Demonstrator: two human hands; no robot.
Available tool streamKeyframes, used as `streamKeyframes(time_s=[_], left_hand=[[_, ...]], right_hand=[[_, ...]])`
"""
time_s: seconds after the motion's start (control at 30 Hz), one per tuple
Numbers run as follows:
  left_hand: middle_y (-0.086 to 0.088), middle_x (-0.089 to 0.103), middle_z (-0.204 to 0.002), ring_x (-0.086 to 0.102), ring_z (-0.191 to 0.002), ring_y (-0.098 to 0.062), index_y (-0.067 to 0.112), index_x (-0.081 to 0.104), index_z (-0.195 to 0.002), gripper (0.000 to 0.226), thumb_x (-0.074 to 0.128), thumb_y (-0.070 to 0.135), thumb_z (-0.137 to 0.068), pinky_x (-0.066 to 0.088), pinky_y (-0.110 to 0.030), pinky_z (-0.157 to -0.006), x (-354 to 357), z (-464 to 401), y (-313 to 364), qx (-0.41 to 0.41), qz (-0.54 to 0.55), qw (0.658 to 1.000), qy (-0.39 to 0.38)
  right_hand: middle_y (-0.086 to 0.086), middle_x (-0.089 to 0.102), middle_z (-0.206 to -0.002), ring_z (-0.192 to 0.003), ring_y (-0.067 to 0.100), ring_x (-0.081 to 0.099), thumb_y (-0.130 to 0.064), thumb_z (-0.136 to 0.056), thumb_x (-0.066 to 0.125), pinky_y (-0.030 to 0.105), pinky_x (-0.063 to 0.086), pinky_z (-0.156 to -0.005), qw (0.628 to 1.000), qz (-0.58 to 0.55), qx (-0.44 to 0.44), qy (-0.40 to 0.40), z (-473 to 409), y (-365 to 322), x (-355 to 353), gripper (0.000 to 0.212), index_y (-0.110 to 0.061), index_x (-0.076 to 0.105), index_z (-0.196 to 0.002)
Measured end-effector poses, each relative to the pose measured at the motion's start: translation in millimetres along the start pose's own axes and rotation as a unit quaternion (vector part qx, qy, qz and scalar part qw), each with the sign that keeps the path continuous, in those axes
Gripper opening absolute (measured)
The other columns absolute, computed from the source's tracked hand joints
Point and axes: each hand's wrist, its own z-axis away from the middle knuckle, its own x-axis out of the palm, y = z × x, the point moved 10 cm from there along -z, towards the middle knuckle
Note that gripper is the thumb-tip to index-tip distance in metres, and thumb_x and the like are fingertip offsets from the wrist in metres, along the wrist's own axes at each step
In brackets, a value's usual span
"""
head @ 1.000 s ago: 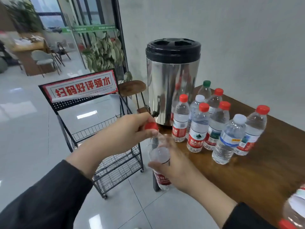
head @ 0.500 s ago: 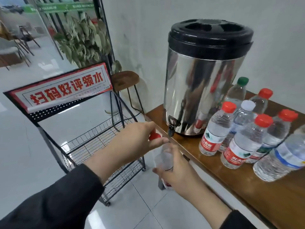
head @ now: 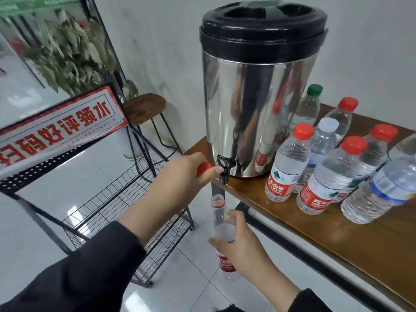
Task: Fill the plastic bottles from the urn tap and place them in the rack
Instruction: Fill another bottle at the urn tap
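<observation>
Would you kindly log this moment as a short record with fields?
left hand: holds a red cap, fingers at the tap
right hand: grips an uncapped bottle below the tap
urn: steel, black lid, at the table corner
capped bottles: clustered beside the urn
rack: no bottles visible

The steel urn with black lid [head: 256, 91] stands on the wooden table [head: 371, 244], at its left end. Capped plastic bottles [head: 326, 167] stand right of the urn, w/ some behind others. The black wire rack [head: 108, 199] is on the floor left of the urn, the round wooden stool [head: 144, 109] behind the rack.
</observation>
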Motion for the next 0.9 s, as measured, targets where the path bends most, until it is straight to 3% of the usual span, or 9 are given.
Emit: streamKeyframes(time_s=[0.1,0.2,0.33,0.43,0.53,0.63,0.9], left_hand=[[0.004,0.065,-0.094,0.061,-0.086,-0.013,0.019,0.068,-0.103,0.048,0.046,0.061,-0.095,0.053,-0.036,-0.080,-6,-14,0,0.020,0.079,0.996,0.027],[0.005,0.070,-0.114,0.066,-0.102,-0.015,0.022,0.066,-0.124,0.045,0.049,0.055,-0.100,0.053,-0.043,-0.094,5,-22,7,0.041,0.144,0.989,-0.004],[0.014,0.068,-0.128,0.065,-0.110,-0.003,0.030,0.064,-0.128,0.034,0.049,0.049,-0.104,0.053,-0.033,-0.099,22,-26,16,0.061,0.183,0.979,-0.072],[0.012,0.069,-0.124,0.063,-0.109,-0.002,0.028,0.065,-0.122,0.030,0.049,0.046,-0.103,0.050,-0.019,-0.092,28,-27,22,0.074,0.166,0.978,-0.099],[0.009,0.072,-0.114,0.066,-0.106,-0.005,0.025,0.067,-0.123,0.034,0.050,0.046,-0.103,0.053,-0.028,-0.093,29,-28,21,0.073,0.183,0.976,-0.095],[0.009,0.073,-0.110,0.068,-0.101,-0.004,0.024,0.068,-0.120,0.029,0.052,0.042,-0.104,0.054,-0.031,-0.091,30,-26,20,0.085,0.192,0.974,-0.087],[0.014,0.071,-0.105,0.066,-0.100,-0.003,0.027,0.067,-0.116,0.031,0.049,0.049,-0.103,0.053,-0.028,-0.085,30,-23,19,0.101,0.177,0.976,-0.077]], right_hand=[[-0.018,0.048,-0.127,-0.114,0.009,0.050,-0.047,-0.078,0.080,0.025,0.044,-0.088,0.998,-0.035,0.036,0.040,-12,30,-3,0.065,-0.041,0.038,-0.128],[-0.011,0.050,-0.134,-0.116,0.012,0.050,-0.046,-0.078,0.081,0.033,0.050,-0.090,0.995,-0.042,0.055,0.073,-30,47,-11,0.069,-0.040,0.039,-0.132],[-0.008,0.049,-0.140,-0.119,0.014,0.051,-0.042,-0.080,0.081,0.035,0.050,-0.093,0.995,-0.027,0.051,0.085,-47,50,-11,0.078,-0.038,0.033,-0.142],[-0.008,0.047,-0.142,-0.120,0.014,0.051,-0.039,-0.082,0.080,0.034,0.049,-0.093,0.995,-0.028,0.040,0.087,-51,48,-6,0.081,-0.039,0.028,-0.145],[-0.012,0.048,-0.142,-0.122,0.014,0.053,-0.038,-0.083,0.079,0.028,0.050,-0.091,0.994,-0.027,0.023,0.103,-52,45,-6,0.079,-0.039,0.029,-0.144],[-0.016,0.048,-0.138,-0.110,0.009,0.054,-0.038,-0.085,0.078,0.011,0.048,-0.069,0.994,-0.020,0.009,0.109,-53,39,-7,0.078,-0.042,0.029,-0.145],[-0.016,0.050,-0.142,-0.120,0.014,0.056,-0.044,-0.081,0.079,0.031,0.052,-0.086,0.988,-0.011,-0.007,0.152,-55,30,-9,0.078,-0.048,0.028,-0.139]])
